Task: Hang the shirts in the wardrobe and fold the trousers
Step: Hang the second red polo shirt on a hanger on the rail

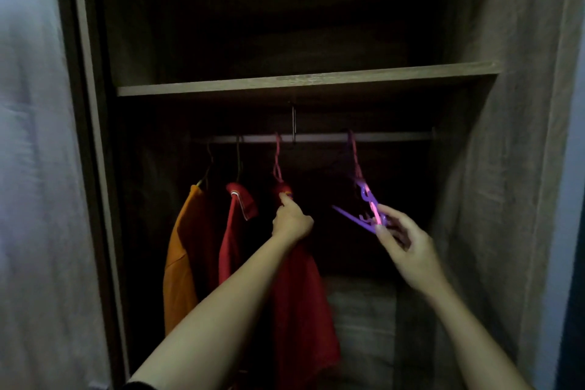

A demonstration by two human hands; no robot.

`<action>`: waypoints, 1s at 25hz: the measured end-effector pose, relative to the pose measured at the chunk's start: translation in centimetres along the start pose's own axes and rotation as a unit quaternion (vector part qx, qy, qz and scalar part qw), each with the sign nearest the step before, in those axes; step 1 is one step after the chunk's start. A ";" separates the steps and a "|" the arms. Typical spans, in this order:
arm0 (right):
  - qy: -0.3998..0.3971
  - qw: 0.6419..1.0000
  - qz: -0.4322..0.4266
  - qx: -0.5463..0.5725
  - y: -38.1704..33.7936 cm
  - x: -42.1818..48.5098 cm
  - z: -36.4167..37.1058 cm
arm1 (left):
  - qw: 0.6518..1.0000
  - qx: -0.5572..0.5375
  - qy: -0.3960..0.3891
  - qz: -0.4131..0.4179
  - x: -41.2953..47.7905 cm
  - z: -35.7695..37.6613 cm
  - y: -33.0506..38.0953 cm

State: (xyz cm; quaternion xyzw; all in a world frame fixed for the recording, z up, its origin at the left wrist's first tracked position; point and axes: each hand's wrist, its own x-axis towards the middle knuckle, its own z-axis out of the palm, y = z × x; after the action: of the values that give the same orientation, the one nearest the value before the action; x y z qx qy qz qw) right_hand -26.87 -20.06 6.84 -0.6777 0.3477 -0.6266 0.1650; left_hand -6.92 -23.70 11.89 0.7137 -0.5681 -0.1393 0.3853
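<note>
Three shirts hang from the wardrobe rail (pixel 316 138): an orange shirt (pixel 180 263) at the left, a red shirt (pixel 231 244) beside it, and a darker red shirt (pixel 300 304) on a pink hanger (pixel 277 158). My left hand (pixel 291 218) grips the collar of that darker red shirt just under the hanger's hook. To the right, empty purple and pink hangers (pixel 367 206) dangle from the rail. My right hand (pixel 400 234) pinches their lower end between thumb and fingers.
A wooden shelf (pixel 304 81) crosses the wardrobe above the rail. A vertical bracket (pixel 294 123) holds the rail at its middle. Wardrobe side panels stand left (pixel 91 136) and right (pixel 506 168). The interior is dim; a lower board (pixel 361 310) shows behind the shirts.
</note>
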 end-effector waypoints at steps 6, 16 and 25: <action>0.110 0.989 0.062 -0.075 0.3 -0.5 1.1 | 1.000 0.004 -0.001 -0.010 -1.0 -1.3 -0.7; 0.134 0.982 0.002 -0.132 -1.4 -1.2 1.7 | 0.999 0.038 0.038 0.011 -1.8 -2.6 -1.7; 0.185 0.966 -0.030 -0.180 -2.6 -1.8 2.0 | 0.998 0.041 0.049 0.020 -2.0 -3.3 -2.1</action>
State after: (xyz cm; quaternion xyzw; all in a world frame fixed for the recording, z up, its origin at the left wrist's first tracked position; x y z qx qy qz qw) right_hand -24.22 -17.46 6.95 -0.5790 0.4587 -0.6725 -0.0463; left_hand -3.96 -20.47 12.09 0.7236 -0.5675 -0.0731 0.3860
